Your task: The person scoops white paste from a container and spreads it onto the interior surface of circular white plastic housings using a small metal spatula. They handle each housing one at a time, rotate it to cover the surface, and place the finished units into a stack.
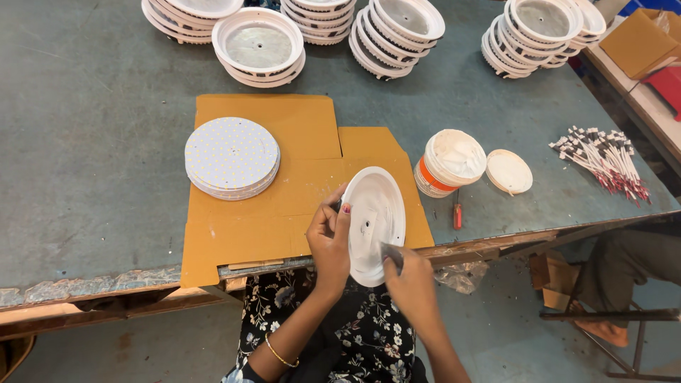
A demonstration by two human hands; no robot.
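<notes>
My left hand [328, 237] grips the left rim of a round white lamp housing [374, 220], holding it tilted over the table's front edge. Its pale inner face, with a small centre hole, is turned up. At the housing's lower right rim, my right hand [411, 282] is closed on a small grey flat tool [392, 254]. A stack of round white LED boards [232, 157] lies to the left on an orange cardboard sheet [284, 213].
A white tub of paste [449, 162] and its lid [508, 171] stand right of the cardboard, with a small red screwdriver [457, 213] in front. Stacks of white housings [397, 32] line the far side. A bundle of red-and-white wires [606, 161] lies right. Another person's leg [628, 259] is at right.
</notes>
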